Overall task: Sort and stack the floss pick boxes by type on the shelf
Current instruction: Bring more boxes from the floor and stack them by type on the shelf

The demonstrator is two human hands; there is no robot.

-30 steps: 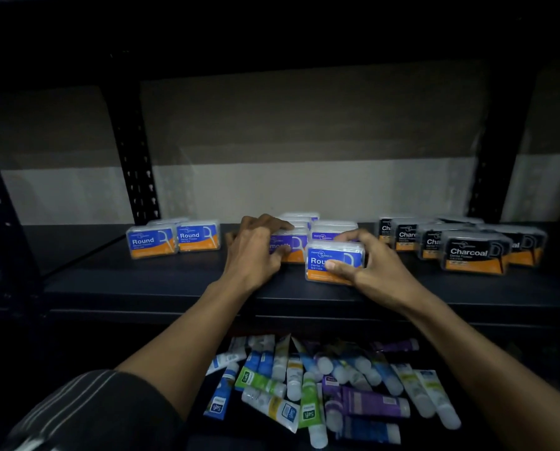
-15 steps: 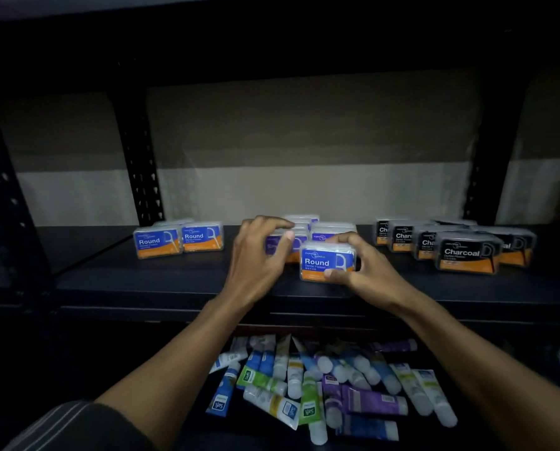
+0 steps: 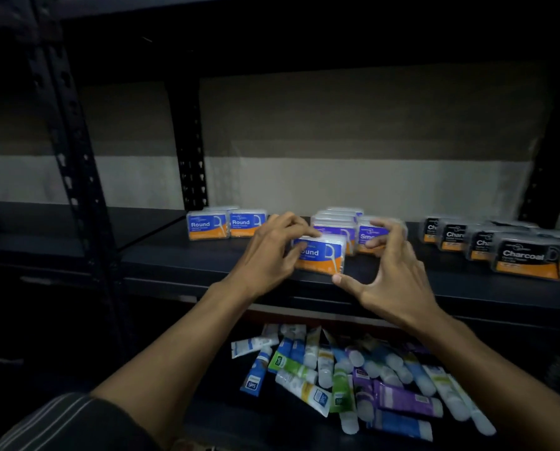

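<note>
1. Dark metal shelf [image 3: 181,258] with perforated black uprights; pale wall behind. All floss pick boxes stand on this one board.
2. Lower level: loose heap of plastic tubes [image 3: 353,375] in white, blue, green and purple, lying crosswise below the shelf edge.
3. Right group: black-and-orange "Charcoal" floss pick boxes [image 3: 529,257], several in a staggered row running toward the back; the front one is nearest the shelf edge.
4. Centre group: purple-and-orange "Smooth" floss pick boxes [image 3: 337,222], clear-lidded, packed close together, some stacked; label on the right-hand one is partly covered by fingers.
5. Left group: two blue-and-orange "Round" floss pick boxes [image 3: 226,224] side by side, upright, more behind them, well apart from the centre group.
6. Left hand [image 3: 265,255]: closed on a single blue-and-orange "Round" box [image 3: 321,255], fingers over its top edge, thumb on its front face. The box sits in front of the Smooth group; whether it touches the shelf cannot be told.
7. Right hand [image 3: 392,271]: spread wide, holding nothing. Fingertips rest at the right-hand Smooth box; thumb points at the lower right corner of the held Round box, just beside it.
8. Striped dark sleeve [image 3: 60,424] at lower left.
</note>
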